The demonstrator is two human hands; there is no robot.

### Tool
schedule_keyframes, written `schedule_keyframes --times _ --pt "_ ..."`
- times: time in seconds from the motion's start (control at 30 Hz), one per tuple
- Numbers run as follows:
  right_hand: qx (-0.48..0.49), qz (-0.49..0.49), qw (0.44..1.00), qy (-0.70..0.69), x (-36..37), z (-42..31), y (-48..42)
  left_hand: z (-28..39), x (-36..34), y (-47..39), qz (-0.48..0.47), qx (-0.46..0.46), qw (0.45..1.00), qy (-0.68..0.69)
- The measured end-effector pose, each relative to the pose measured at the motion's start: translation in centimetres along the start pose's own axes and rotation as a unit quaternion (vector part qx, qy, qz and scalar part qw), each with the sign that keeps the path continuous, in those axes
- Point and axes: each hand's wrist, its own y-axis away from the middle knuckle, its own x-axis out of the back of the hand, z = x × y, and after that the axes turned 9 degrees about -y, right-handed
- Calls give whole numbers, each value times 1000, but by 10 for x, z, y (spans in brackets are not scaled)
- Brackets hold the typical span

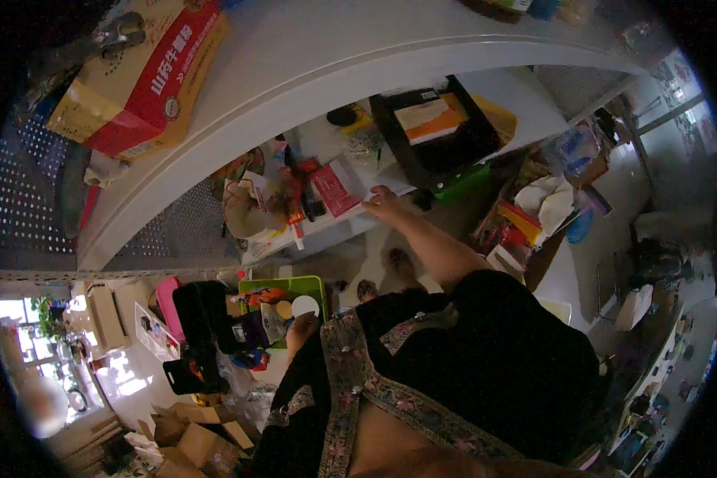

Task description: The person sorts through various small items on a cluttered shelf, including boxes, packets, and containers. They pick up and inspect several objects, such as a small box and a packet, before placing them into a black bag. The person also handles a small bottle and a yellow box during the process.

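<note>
My right hand [383, 204] reaches over the front edge of a white shelf [328, 227], fingers bent and somewhat apart, with nothing visible in it. Its fingertips are beside a red and white box [336, 189]; whether they touch it is unclear. Low on the left, my left hand [302, 328] is at a green plastic basket [318, 287], next to a white round lid or disc [305, 306]. Its fingers are partly hidden, so its grip cannot be told. The basket also holds an orange packet [266, 296] and several small packages.
A black tray [391, 128] with an orange and white box [433, 119] stands on the shelf. Above juts an upper shelf [334, 66] with a large red and yellow carton [149, 83]. A filled carton [535, 263] is at right; open cardboard boxes [206, 445] lie lower left.
</note>
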Motion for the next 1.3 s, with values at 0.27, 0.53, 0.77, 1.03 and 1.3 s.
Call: schedule_keyframes --times 0.27,0.53,0.77,1.03,1.3 --pt "-182 -106 977 43 191 -74 97 -12 -20 -13 67 80 966 237" --pt "39 331 936 110 338 -61 42 78 -28 -40 46 -35 953 -296" --pt "-94 164 925 329 405 11 -44 75 -61 -66 46 -123 863 -488" --pt "-95 331 905 250 397 4 70 90 -87 -44 -15 -35 896 -442" --pt "-321 401 815 268 404 73 247 103 -77 -81 -53 -76 913 -398"
